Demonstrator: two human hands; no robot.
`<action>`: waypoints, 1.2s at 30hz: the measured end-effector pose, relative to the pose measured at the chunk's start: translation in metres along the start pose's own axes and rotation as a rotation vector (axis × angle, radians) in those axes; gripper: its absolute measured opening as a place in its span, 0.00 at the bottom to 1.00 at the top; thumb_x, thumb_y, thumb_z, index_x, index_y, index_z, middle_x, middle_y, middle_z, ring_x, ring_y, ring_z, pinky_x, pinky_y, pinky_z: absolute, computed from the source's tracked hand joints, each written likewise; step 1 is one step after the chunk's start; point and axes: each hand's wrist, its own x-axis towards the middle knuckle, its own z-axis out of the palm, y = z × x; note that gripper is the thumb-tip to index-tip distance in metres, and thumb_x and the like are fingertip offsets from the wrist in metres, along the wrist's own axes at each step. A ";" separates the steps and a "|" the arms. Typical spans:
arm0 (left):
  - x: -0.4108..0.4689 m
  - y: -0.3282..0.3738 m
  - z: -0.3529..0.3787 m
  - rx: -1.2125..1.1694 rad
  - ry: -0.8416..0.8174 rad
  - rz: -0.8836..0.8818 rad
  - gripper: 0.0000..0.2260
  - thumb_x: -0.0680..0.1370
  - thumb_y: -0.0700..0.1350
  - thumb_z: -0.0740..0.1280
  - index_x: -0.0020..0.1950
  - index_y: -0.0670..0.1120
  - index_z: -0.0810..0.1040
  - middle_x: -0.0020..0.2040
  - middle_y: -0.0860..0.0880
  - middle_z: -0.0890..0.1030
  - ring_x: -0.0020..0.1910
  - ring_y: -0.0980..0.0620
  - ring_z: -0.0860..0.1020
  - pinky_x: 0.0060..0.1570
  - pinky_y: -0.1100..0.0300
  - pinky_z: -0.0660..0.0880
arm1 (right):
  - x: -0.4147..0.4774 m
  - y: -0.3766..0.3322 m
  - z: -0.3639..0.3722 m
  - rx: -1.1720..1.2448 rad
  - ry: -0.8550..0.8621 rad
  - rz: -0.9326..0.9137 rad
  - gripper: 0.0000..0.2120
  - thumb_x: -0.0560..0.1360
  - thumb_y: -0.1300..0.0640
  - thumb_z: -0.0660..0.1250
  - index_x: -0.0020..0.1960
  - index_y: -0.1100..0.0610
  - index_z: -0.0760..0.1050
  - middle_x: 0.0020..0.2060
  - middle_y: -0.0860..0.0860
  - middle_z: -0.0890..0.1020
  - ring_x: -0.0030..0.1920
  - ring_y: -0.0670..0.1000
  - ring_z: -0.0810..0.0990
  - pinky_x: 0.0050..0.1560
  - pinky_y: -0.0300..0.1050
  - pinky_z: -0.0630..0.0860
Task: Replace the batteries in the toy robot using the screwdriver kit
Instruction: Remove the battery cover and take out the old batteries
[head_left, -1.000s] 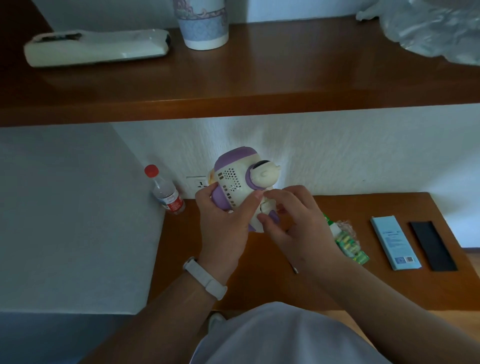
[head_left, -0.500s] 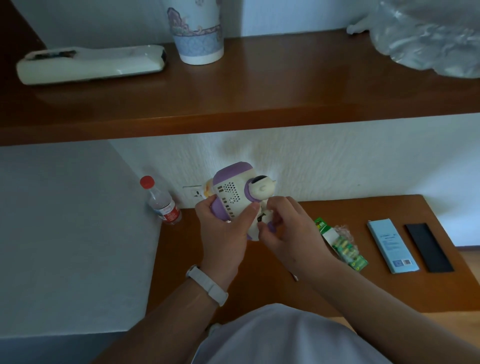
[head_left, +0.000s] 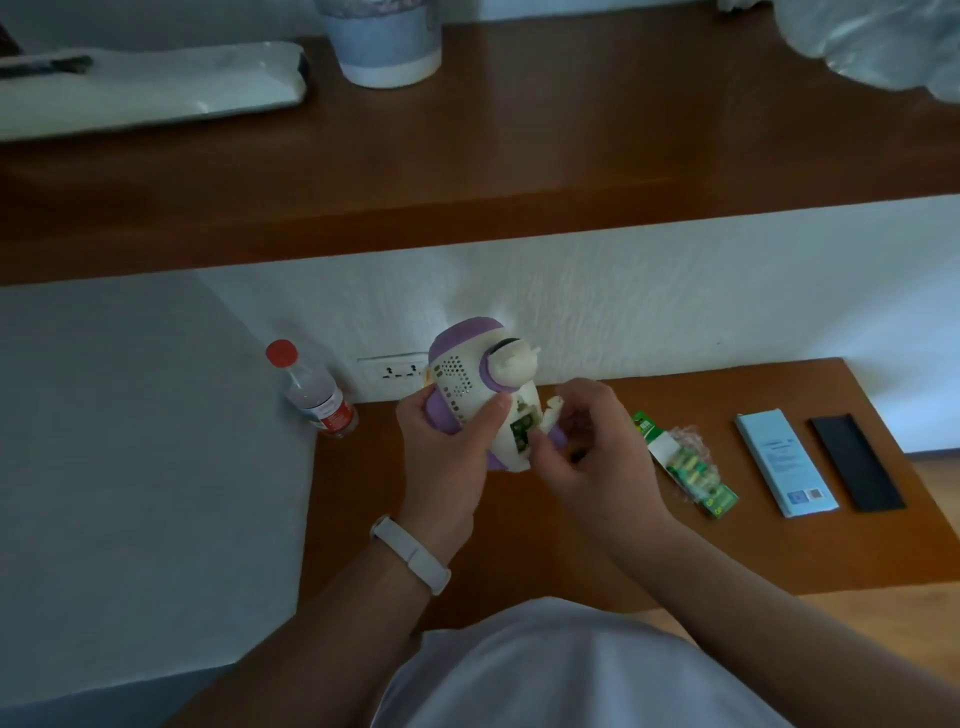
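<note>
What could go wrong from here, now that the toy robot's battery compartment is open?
The left hand grips the toy robot in the air above the desk; a slip could drop it. The open compartment shows green batteries, which might fall out while the right hand works beside it. Loose ones could get mixed with the battery pack nearby.

Partly legible: pale letters, seemingly "GP", at the near end of the green battery pack on the desk. Small print and two square codes on the pale blue box, too fine to read. Red label on the bottle, blurred beyond reading.
</note>
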 end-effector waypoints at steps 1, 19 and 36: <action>0.002 0.000 -0.005 -0.012 -0.024 -0.032 0.29 0.71 0.42 0.79 0.69 0.45 0.71 0.60 0.44 0.83 0.54 0.44 0.85 0.47 0.38 0.83 | 0.000 0.000 0.001 0.058 -0.005 0.011 0.14 0.72 0.48 0.68 0.55 0.41 0.68 0.42 0.40 0.75 0.40 0.45 0.76 0.37 0.33 0.71; 0.013 -0.012 -0.089 0.037 -0.049 -0.284 0.25 0.78 0.40 0.71 0.73 0.40 0.69 0.64 0.37 0.80 0.58 0.30 0.80 0.53 0.26 0.76 | -0.043 0.140 0.061 0.183 -0.220 0.979 0.05 0.77 0.56 0.69 0.50 0.46 0.80 0.46 0.49 0.84 0.45 0.50 0.83 0.42 0.44 0.79; 0.017 -0.027 -0.108 0.100 -0.001 -0.296 0.27 0.75 0.43 0.74 0.71 0.40 0.69 0.64 0.38 0.80 0.57 0.39 0.83 0.47 0.33 0.81 | -0.033 0.172 0.098 -0.369 -0.518 0.563 0.08 0.81 0.56 0.59 0.50 0.45 0.74 0.41 0.45 0.77 0.38 0.46 0.76 0.32 0.40 0.70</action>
